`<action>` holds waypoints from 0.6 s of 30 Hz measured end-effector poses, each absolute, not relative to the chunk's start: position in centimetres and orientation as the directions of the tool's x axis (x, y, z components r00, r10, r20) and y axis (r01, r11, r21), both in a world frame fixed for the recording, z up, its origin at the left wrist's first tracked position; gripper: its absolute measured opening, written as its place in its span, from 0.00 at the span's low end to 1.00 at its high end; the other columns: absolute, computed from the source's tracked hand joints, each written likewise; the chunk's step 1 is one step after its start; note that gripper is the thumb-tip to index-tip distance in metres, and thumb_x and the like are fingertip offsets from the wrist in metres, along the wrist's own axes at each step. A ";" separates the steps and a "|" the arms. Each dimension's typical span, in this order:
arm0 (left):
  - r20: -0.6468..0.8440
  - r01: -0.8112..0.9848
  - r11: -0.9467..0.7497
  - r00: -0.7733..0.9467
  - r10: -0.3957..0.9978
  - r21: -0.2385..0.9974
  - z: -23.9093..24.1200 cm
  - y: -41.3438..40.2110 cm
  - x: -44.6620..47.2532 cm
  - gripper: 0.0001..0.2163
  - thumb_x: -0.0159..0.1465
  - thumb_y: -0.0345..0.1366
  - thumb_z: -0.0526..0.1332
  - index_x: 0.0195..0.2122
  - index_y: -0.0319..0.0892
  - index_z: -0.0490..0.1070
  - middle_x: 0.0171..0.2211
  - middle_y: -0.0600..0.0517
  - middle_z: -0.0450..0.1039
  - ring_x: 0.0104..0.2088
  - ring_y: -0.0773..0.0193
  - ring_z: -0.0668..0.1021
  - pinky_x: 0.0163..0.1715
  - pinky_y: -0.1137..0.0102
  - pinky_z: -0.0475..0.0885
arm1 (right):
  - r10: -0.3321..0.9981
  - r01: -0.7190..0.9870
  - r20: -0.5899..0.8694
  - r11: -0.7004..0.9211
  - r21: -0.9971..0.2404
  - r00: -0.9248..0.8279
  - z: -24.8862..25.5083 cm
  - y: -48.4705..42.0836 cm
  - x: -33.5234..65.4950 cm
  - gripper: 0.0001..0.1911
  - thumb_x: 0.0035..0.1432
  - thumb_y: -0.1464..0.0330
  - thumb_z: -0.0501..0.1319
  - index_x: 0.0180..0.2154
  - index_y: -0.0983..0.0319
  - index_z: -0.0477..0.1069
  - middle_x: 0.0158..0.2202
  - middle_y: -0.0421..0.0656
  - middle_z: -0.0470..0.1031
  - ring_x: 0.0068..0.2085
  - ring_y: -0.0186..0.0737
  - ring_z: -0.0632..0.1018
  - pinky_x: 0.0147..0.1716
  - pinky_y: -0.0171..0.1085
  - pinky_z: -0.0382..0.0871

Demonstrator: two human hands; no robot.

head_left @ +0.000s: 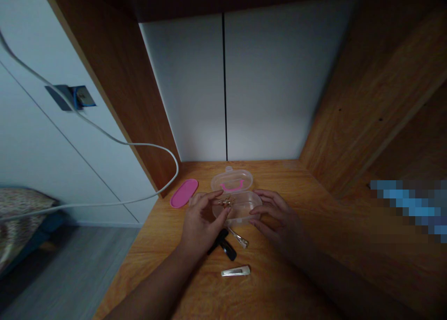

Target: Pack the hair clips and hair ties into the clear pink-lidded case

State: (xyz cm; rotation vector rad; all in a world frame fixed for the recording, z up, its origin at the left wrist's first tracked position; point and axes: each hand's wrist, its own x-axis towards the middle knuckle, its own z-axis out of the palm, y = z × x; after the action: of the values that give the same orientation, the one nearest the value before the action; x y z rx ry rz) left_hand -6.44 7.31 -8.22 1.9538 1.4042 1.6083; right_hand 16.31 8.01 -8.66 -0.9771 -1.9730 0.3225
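A clear plastic box [240,213] lies open on the wooden desktop, its hinged lid [232,179] with a pink handle folded back behind it. My left hand [204,217] is at the box's left end, thumb and fingers around a small gold hair clip [226,202]; the clip's exact shape is too small to tell. My right hand [275,220] holds the right end of the box, with fingers at its rim and thumb near the front. In front lie black hair clips [227,250], a metallic hair clip [239,238] and a silver snap clip [236,271].
A pink oval tray [184,193] lies left of the box. A white cable [146,145] loops past the desk's left side panel. White back panels [195,91] and a wooden right side wall [366,101] enclose the desktop [279,287].
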 end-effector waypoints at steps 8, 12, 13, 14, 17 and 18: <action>0.607 0.554 -0.518 0.029 0.794 0.651 -8.0 7.3 -6.7 0.19 0.61 0.33 0.67 0.54 0.46 0.73 0.41 0.48 0.80 0.45 0.55 0.76 0.49 0.56 0.69 | 0.762 0.507 0.602 0.627 -0.592 -0.240 -8.6 8.3 16.5 0.04 0.56 0.70 0.67 0.36 0.56 0.77 0.54 0.47 0.70 0.54 0.47 0.75 0.54 0.49 0.72; 0.624 0.539 -0.547 0.051 0.780 0.641 -7.6 7.3 -6.7 0.12 0.62 0.32 0.66 0.48 0.45 0.77 0.46 0.46 0.79 0.48 0.54 0.76 0.53 0.55 0.68 | 0.781 0.520 0.601 0.589 -0.619 -0.170 -8.7 8.7 16.7 0.03 0.54 0.69 0.69 0.34 0.57 0.77 0.52 0.48 0.71 0.52 0.48 0.77 0.53 0.49 0.72; 0.623 0.532 -0.557 0.069 0.779 0.637 -7.6 7.3 -6.7 0.11 0.62 0.32 0.66 0.46 0.45 0.77 0.47 0.46 0.78 0.49 0.54 0.76 0.54 0.54 0.68 | 0.787 0.526 0.597 0.577 -0.625 -0.155 -8.8 8.8 16.8 0.03 0.54 0.68 0.69 0.34 0.57 0.77 0.52 0.48 0.71 0.52 0.48 0.77 0.53 0.49 0.72; 0.617 0.525 -0.564 0.091 0.782 0.637 -7.6 7.4 -6.7 0.10 0.62 0.32 0.66 0.45 0.45 0.78 0.49 0.46 0.78 0.51 0.54 0.76 0.55 0.54 0.67 | 0.794 0.533 0.591 0.565 -0.630 -0.143 -8.8 8.9 16.9 0.03 0.54 0.68 0.69 0.33 0.57 0.77 0.52 0.48 0.71 0.53 0.49 0.76 0.53 0.49 0.72; 0.577 0.506 -0.561 0.144 0.804 0.655 -7.8 7.5 -6.6 0.08 0.62 0.31 0.65 0.43 0.45 0.78 0.52 0.45 0.76 0.53 0.54 0.76 0.55 0.54 0.69 | 0.805 0.549 0.578 0.545 -0.634 -0.132 -9.1 9.1 17.0 0.04 0.53 0.68 0.68 0.33 0.57 0.77 0.52 0.48 0.71 0.54 0.50 0.75 0.53 0.50 0.71; 0.563 0.504 -0.556 0.156 0.812 0.662 -7.9 7.5 -6.6 0.08 0.61 0.31 0.66 0.42 0.45 0.79 0.52 0.45 0.75 0.53 0.54 0.75 0.55 0.54 0.69 | 0.805 0.555 0.578 0.545 -0.629 -0.135 -9.1 9.1 16.9 0.05 0.52 0.68 0.68 0.34 0.58 0.76 0.52 0.48 0.70 0.54 0.50 0.75 0.53 0.51 0.71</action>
State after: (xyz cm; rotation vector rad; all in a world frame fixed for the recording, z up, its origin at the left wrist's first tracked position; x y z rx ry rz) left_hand -6.60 7.54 -7.85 2.1200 1.2631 1.3564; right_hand 16.94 9.09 -9.13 -1.1224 -1.8158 0.3252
